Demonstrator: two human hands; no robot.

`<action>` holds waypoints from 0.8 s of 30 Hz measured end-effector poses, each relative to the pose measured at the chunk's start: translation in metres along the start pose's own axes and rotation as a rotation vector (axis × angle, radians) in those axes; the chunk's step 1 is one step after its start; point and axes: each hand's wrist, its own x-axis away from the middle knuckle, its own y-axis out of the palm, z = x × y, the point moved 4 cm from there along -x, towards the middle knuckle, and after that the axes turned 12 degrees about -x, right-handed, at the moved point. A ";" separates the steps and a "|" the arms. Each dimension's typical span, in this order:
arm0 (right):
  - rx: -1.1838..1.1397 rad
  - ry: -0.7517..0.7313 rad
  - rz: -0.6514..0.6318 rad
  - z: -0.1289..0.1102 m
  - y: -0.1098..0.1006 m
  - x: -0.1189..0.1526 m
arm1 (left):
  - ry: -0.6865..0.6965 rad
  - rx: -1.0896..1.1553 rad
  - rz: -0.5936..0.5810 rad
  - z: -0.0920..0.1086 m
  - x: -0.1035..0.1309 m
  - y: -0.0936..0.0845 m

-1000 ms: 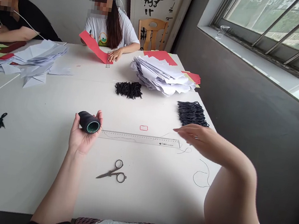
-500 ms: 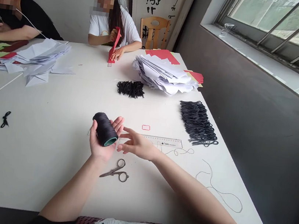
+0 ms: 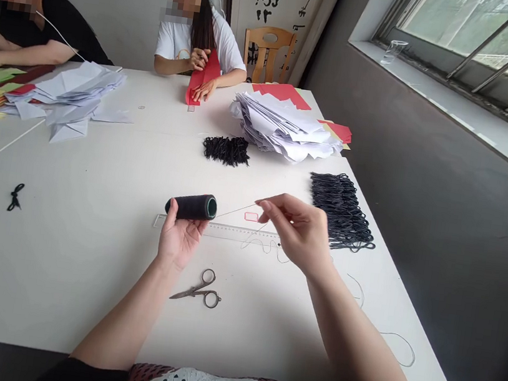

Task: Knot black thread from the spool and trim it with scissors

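My left hand (image 3: 183, 234) is closed around a spool of black thread (image 3: 190, 207), tipped so its green-rimmed end faces right. From that end a thread (image 3: 236, 212) runs up to the pinched fingertips of my right hand (image 3: 296, 225). The thread's loose tail (image 3: 269, 247) trails in waves over the table beneath my right hand. A clear ruler (image 3: 224, 231) lies behind both hands, partly covered by the right one. Nearer to me, between my forearms, a pair of metal scissors (image 3: 197, 293) rests with its blades toward the left.
Looped black cords (image 3: 341, 209) lie in a row at right, and a black bundle (image 3: 226, 150) lies farther back. Papers (image 3: 286, 129) are piled behind. Another thread (image 3: 404, 347) curls near the right edge. Across the table, a co-worker holds a red paper (image 3: 206, 76); another sits left.
My right hand has moved right and up, pulling thread off the spool. The spool has turned more level in my left hand. The co-worker's red paper has opened wider.
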 end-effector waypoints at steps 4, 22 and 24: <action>-0.001 -0.155 0.247 -0.012 -0.021 0.001 | -0.112 0.113 -0.018 0.001 -0.005 -0.004; -0.184 -0.513 0.941 -0.022 -0.107 0.002 | -0.301 -0.803 -0.768 0.055 0.011 -0.032; -0.153 -0.428 0.860 -0.020 -0.116 -0.001 | -0.251 -0.677 -0.825 0.063 0.011 -0.033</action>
